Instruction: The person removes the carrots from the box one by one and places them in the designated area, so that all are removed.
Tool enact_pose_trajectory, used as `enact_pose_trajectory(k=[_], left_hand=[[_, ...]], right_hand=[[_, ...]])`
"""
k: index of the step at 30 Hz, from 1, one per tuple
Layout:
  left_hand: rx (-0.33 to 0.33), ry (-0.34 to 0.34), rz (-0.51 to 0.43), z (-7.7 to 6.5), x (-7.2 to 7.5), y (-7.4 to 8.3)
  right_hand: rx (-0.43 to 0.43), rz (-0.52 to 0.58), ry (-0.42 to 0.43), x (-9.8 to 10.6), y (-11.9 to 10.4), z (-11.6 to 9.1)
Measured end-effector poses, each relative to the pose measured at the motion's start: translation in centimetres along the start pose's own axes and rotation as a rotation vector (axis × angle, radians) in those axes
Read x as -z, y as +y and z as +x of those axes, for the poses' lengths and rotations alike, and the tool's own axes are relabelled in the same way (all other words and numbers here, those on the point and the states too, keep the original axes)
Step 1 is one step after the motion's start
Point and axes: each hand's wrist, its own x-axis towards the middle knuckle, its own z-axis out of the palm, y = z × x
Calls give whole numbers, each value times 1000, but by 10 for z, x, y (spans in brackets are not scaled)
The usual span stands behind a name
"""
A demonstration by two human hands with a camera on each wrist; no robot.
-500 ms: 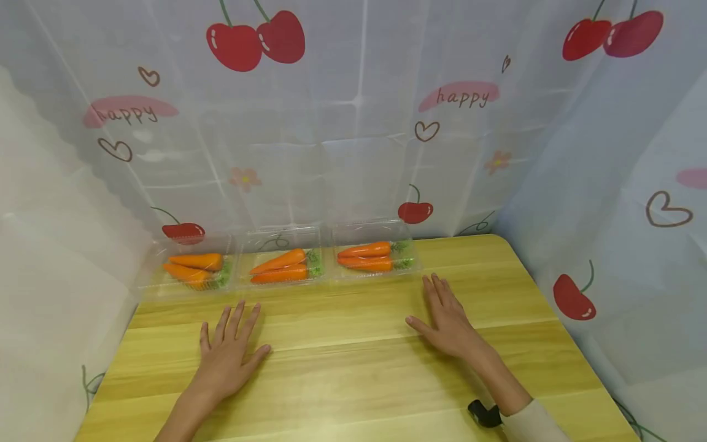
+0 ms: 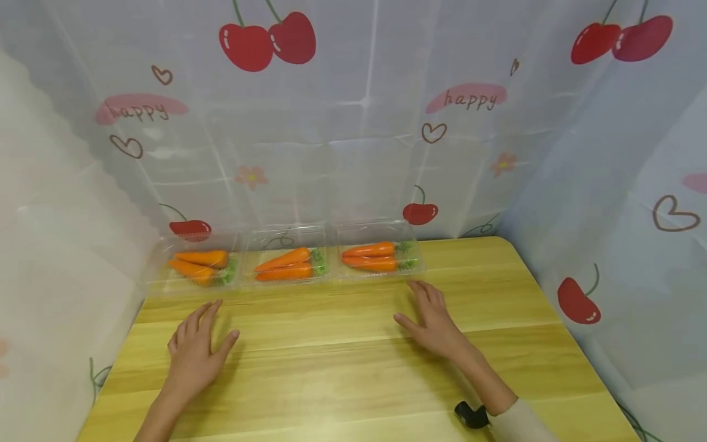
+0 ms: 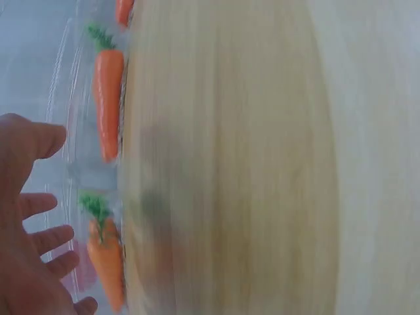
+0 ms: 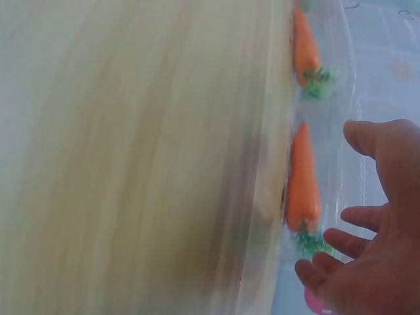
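Note:
Three clear plastic boxes stand in a row along the back of the table, each with two orange carrots with green tops. The left box [image 2: 157,270] holds carrots [image 2: 201,258] lying at a slant to each other. In the middle box [image 2: 251,242] the carrots [image 2: 284,271] lie close together, as do the carrots [image 2: 369,249] in the right box [image 2: 417,264]. My left hand [image 2: 193,356] hovers in front of the left box, fingers relaxed and holding nothing. My right hand [image 2: 433,325] is held in front of the right box, fingers spread loosely, also holding nothing.
The wood-grain table [image 2: 331,368] has a curtain [image 2: 342,172] with cherry prints right behind the boxes and more sheeting at both sides. A black object [image 2: 471,415] shows beside the right sleeve [image 2: 521,423].
My left hand has shifted left, its fingers now closer together. The right hand has moved slightly left and its fingers bend a little more. The head view has turned slightly; the boxes stay put.

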Motion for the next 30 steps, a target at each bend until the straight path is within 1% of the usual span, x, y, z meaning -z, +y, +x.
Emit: enact_pose_trajectory(k=[3,6,7,9,14,15,17,19,23,26,28,30], left_hand=[[59,80,-59,0,9,-9],[122,169,-153,1,18,-18],[152,196,-185,2,21,-21],[225,252,-248,3,25,-26],[439,371,-411,10,36,-41],[466,394,-440,11,38,-44],[498,436,-483,16,42,-51],[520,469,-487,19,46,-57],[552,500,-461,27,53,-71],[601,490,-460,34,56,-83],[640,464,-508,40,59,-90],[686,436,-596,45,63,-93]], right_hand=[[-9,52,-12,-5,-6,3],[-26,104,-41,-11,-14,6],[-33,123,-53,-13,-16,8],[-40,159,-75,-18,-21,10],[-47,281,-132,-31,-32,16],[-48,303,-142,-34,-34,18],[-48,336,-156,-39,-38,20],[-45,351,-167,-44,-42,23],[-20,365,-187,-51,-52,29],[1,377,-205,-54,-59,32],[11,390,-217,-56,-62,33],[16,405,-230,-58,-66,35]])
